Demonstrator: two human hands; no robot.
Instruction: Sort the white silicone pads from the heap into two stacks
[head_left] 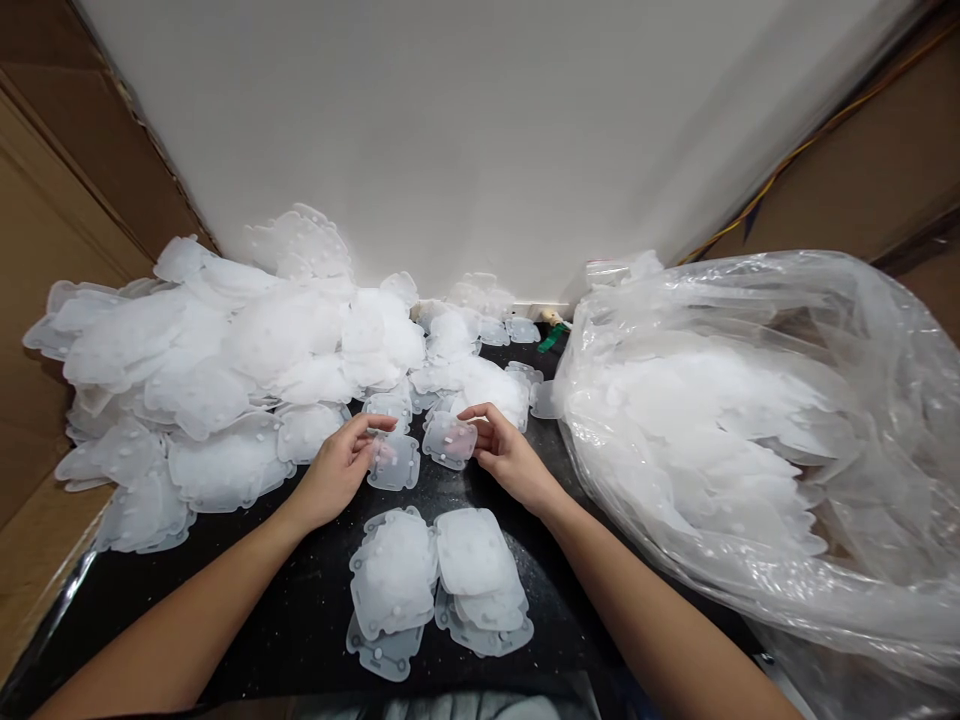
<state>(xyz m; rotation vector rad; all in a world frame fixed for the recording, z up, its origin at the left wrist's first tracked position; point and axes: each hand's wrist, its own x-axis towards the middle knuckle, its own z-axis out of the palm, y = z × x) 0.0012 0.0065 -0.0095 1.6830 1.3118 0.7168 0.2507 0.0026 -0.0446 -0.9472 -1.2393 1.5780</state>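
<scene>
The black worktop is bounded at the rear by a plain pale wall and on the left by a brown cardboard panel. A large heap of loose plastic sheets occupies the left side and reaches up against the wall. A smaller pile lies at centre, directly beyond the hands. The right side is taken up by a transparent bag, its mouth open toward the worktop, with more sheets inside; its crinkled, glossy film limits clearance beside the right forearm. A green strip lies near the wall, and a yellow cable runs along the upper right.

The sheets are thin, translucent and milky white, roughly square, with rounded corners, notched edges and small raised dots.

I see the left hand nearly closed, pinching the left sheet at its outer edge. The right hand, fingers curled, grips the right sheet likewise. Both sheets are between the hands, just apart; fingers show pink through the plastic. Nearer the person, a left stack and a right stack lie side by side, layers unevenly aligned.
</scene>
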